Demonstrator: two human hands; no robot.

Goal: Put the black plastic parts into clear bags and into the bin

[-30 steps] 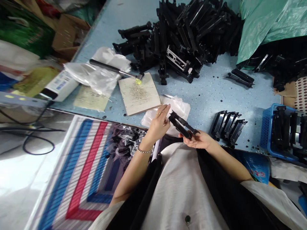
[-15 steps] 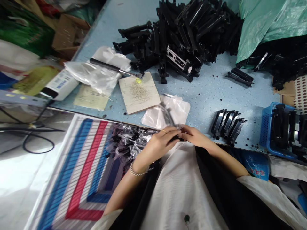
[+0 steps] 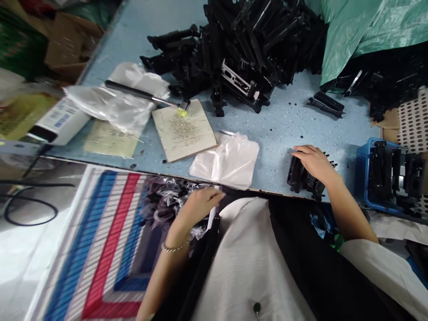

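Note:
My right hand [image 3: 316, 164] is laid over the short row of black elongated parts [image 3: 296, 174] near the table's front edge, its fingers curled around the top of the leftmost one. They are stapler-like pieces, partly hidden by the hand. At the front left, my left hand [image 3: 199, 204] hovers above the striped crate [image 3: 112, 232], fingers stretched out and slightly smeared, with nothing visible in them. Below it, several black parts in clear plastic bags [image 3: 160, 200] fill the crate's upper end. Clear plastic bags [image 3: 230, 160] lie flat on the table between my hands.
A large heap of black parts [image 3: 247, 49] covers the back. At left, a hammer-like tool [image 3: 143, 94] rests across plastic bags and a wooden board [image 3: 183, 131]. A blue basket [image 3: 363, 174] of parts and a green sack [image 3: 374, 35] stand at right.
My hands were together at the table edge around a blurred piece; now they are apart. My right hand has moved right onto the row of parts, my left hand left and down over the crate.

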